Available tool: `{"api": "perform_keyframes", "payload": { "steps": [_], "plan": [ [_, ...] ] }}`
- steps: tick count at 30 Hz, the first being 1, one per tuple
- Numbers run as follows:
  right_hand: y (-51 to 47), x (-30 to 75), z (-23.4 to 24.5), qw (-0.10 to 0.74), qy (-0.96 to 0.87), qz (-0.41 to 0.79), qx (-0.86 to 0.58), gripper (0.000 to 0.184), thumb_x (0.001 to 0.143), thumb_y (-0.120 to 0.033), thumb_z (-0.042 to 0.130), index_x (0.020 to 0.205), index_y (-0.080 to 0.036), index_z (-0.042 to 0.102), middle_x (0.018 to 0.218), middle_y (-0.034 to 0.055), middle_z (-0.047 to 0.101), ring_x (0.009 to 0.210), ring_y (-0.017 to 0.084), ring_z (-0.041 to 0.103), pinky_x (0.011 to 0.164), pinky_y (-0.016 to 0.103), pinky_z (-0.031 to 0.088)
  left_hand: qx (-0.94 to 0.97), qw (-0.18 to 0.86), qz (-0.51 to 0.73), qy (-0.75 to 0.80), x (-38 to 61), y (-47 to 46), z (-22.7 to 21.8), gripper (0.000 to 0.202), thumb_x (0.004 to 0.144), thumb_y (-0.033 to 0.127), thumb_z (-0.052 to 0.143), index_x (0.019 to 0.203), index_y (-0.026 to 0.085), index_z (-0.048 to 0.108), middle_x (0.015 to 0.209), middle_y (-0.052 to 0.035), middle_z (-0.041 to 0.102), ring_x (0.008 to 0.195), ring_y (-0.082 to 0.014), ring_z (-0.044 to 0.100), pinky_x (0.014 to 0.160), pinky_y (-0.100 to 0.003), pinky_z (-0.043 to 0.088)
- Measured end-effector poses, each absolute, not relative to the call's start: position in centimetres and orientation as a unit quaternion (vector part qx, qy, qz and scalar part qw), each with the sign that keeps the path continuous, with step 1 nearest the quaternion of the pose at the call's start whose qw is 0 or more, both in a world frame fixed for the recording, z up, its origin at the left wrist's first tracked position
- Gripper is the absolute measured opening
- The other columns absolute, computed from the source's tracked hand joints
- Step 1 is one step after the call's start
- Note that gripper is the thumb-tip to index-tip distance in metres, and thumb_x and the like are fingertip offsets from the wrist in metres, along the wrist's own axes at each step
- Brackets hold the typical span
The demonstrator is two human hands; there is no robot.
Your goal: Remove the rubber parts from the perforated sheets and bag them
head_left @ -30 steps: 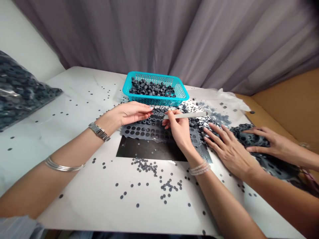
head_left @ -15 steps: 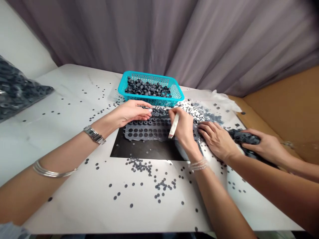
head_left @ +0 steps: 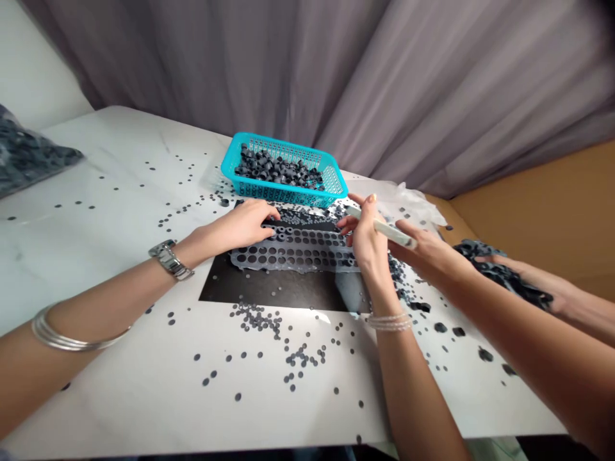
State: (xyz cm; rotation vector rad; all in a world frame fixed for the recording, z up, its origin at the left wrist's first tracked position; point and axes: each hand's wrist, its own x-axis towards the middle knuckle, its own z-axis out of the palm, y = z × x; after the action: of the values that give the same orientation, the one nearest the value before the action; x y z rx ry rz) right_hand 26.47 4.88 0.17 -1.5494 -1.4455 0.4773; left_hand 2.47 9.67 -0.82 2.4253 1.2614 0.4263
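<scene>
A translucent grey sheet [head_left: 302, 264] with rows of round holes lies on a black mat [head_left: 269, 289]. Small black rings [head_left: 283, 233] sit in some holes at its far left. Over that end is my left hand [head_left: 250, 223], thumb and fingers curved and apart, close to the rings; nothing shows between them. My right hand [head_left: 369, 240], at the sheet's right end, is turned up with its fingers spread. It holds a slim white stick-like tool [head_left: 394, 234] across the base of the thumb; the tool's tip is hidden.
Behind stands a turquoise basket [head_left: 286, 193] of black ring-like pieces. Small black discs [head_left: 257, 320] are scattered over the white table [head_left: 158, 397]. A co-worker's hands [head_left: 427, 253] reach in from the right, one holding black pieces [head_left: 509, 275]. A bag of black parts [head_left: 29, 157] lies far left.
My right hand has lifted off the sheet and turned over to the right, with the tool now pointing across. My left hand has drawn back slightly. The co-worker's far hand has lifted black pieces rightward.
</scene>
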Motion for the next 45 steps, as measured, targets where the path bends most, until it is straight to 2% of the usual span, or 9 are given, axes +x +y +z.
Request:
{"api": "perform_keyframes", "payload": {
  "steps": [2,5,7,9,14,21,30,35,45],
  "plan": [
    [4.6,25.4,0.0,0.502,-0.556,0.278,-0.601,0.06,0.093,-0.059,0.02,0.12,-0.021,0.056,0.072,0.0089,0.062,0.056,0.018,0.055,0.048,0.03,0.04,0.867,0.184,0.13,0.445,2.4,9.4,-0.8,0.034,0.075,0.03,0.057,0.104,0.017,0.068,0.096,-0.0101,0.068,0.095,-0.0262,0.058,0.075,-0.031,0.041],
    [4.5,23.9,-0.9,0.512,-0.551,0.34,-0.565,0.043,0.089,-0.057,0.04,0.097,-0.02,0.06,0.074,0.0059,0.061,0.057,0.015,0.055,0.046,0.026,0.041,0.873,0.18,0.093,0.443,2.2,9.0,-0.3,0.024,0.074,0.033,0.059,0.091,0.019,0.068,0.085,-0.0069,0.066,0.084,-0.0224,0.058,0.066,-0.028,0.038],
    [4.6,23.2,-1.6,0.505,-0.562,0.357,-0.549,0.035,0.086,-0.052,0.05,0.087,-0.019,0.059,0.071,0.0036,0.06,0.057,0.013,0.055,0.047,0.025,0.042,0.875,0.169,0.091,0.444,2.2,8.9,0.1,0.021,0.074,0.032,0.06,0.089,0.019,0.067,0.087,-0.0063,0.065,0.085,-0.0216,0.058,0.068,-0.028,0.038],
    [4.9,22.7,-2.2,0.499,-0.572,0.367,-0.538,0.031,0.084,-0.048,0.053,0.085,-0.019,0.062,0.067,0.0014,0.058,0.055,0.012,0.053,0.048,0.026,0.042,0.878,0.146,0.11,0.443,2.4,8.8,0.3,0.022,0.076,0.03,0.057,0.092,0.019,0.067,0.093,-0.0068,0.065,0.091,-0.0227,0.057,0.076,-0.03,0.039],
    [5.6,22.3,-3.4,0.456,-0.605,0.356,-0.548,0.037,0.088,-0.05,0.045,0.08,-0.02,0.066,0.056,-0.0006,0.052,0.049,0.013,0.049,0.049,0.028,0.04,0.879,0.096,0.157,0.44,3.8,8.7,0.1,0.027,0.082,0.027,0.049,0.096,0.018,0.07,0.101,-0.0094,0.059,0.106,-0.0273,0.049,0.091,-0.039,0.036],
    [5.3,22.5,-3.8,0.397,-0.673,0.311,-0.542,0.033,0.091,-0.044,0.042,0.081,-0.019,0.062,0.061,-0.0007,0.06,0.058,0.015,0.058,0.059,0.026,0.045,0.89,0.08,0.113,0.434,4.9,8.8,-0.4,0.024,0.078,0.028,0.056,0.093,0.018,0.072,0.102,-0.0099,0.058,0.105,-0.0311,0.045,0.088,-0.047,0.036],
    [5.1,22.0,-2.9,0.353,-0.719,0.251,-0.544,0.029,0.091,-0.036,0.041,0.073,-0.02,0.056,0.061,-0.0003,0.06,0.061,0.016,0.057,0.06,0.026,0.04,0.894,0.038,0.112,0.431,5.6,8.4,-0.4,0.021,0.078,0.024,0.053,0.089,0.016,0.07,0.099,-0.0103,0.061,0.103,-0.0306,0.046,0.086,-0.046,0.037],
    [5.1,21.5,-2.5,0.349,-0.719,0.233,-0.553,0.024,0.089,-0.031,0.042,0.069,-0.021,0.053,0.063,0.0008,0.061,0.068,0.019,0.061,0.064,0.027,0.041,0.895,0.024,0.105,0.432,6.3,8.2,-0.3,0.02,0.079,0.022,0.051,0.087,0.014,0.068,0.095,-0.0116,0.063,0.1,-0.0293,0.048,0.083,-0.042,0.039],
    [5.3,21.5,-2.9,0.349,-0.722,0.226,-0.553,0.023,0.089,-0.029,0.041,0.069,-0.022,0.051,0.062,0.0007,0.059,0.065,0.019,0.059,0.061,0.027,0.039,0.89,0.038,0.102,0.443,6.6,8.3,-0.7,0.022,0.079,0.018,0.046,0.075,0.014,0.068,0.075,-0.012,0.064,0.086,-0.0272,0.056,0.079,-0.039,0.041]
  ]
}}
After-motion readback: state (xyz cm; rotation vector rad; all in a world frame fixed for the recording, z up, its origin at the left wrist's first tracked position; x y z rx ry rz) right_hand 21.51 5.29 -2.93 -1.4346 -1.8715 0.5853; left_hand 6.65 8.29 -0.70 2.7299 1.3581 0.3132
